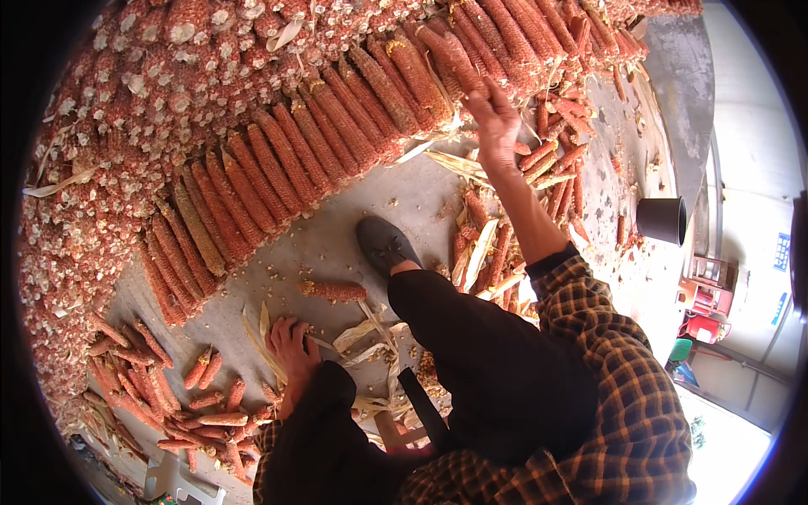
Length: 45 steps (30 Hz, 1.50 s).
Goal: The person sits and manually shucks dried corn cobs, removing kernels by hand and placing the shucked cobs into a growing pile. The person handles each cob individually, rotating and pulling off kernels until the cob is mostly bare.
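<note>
A long row of reddish corn cobs [271, 167] lies side by side, stacked along the edge of a large cob pile. My right hand [495, 120] reaches forward to the row's upper part, its fingers on the near end of a corn cob [451, 57] that lies on top of the others. My left hand [294, 347] is low beside my leg, near dry husks [262, 338] and the floor; its fingers are slightly bent, and whether it grips a husk cannot be told. A single cob [333, 291] lies on the concrete between my left hand and my shoe.
Loose cobs [136, 379] are heaped at the lower left, and more cobs with husks [499, 252] lie beside my right forearm. The big cob pile [145, 82] fills the upper left. A black bucket [661, 221] and a wooden chair [713, 284] stand at the right.
</note>
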### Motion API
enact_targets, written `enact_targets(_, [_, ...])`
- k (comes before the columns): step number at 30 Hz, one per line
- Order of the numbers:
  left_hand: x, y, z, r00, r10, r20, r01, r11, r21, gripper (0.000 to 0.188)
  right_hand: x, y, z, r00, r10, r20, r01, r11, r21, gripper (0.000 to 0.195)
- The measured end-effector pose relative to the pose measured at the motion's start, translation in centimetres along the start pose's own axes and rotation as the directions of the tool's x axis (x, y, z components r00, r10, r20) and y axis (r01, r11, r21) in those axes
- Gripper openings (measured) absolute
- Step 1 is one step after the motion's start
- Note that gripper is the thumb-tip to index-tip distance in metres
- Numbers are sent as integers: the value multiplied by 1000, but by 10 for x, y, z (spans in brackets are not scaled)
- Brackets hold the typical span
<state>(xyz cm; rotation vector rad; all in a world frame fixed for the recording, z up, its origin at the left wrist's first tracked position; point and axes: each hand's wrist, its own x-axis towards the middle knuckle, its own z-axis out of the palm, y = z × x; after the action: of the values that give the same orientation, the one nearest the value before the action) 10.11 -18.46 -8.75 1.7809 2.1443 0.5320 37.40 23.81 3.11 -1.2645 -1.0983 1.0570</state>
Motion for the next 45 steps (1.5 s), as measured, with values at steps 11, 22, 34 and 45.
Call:
enact_targets(11, [-1,0,0,1000,-16,22,16,1000,10,28,-4,24,-11,867,-392,309,488,535,-689,40])
enact_targets(22, [-1,-1,1,1000,-4,13,3,1000,20,28,4,22,-12,853,-370,367,508,431,-746,34])
enact_targets(34, [-1,0,-1,999,-5,34,5,1000,14,26,-10,36,-47,851,497,171,-471,865,-170,44])
enact_targets(45, [1,2,-2,998,-27,56,27,1000,1,26,-8,36,-95,878,473,69,-415,827,-380,17])
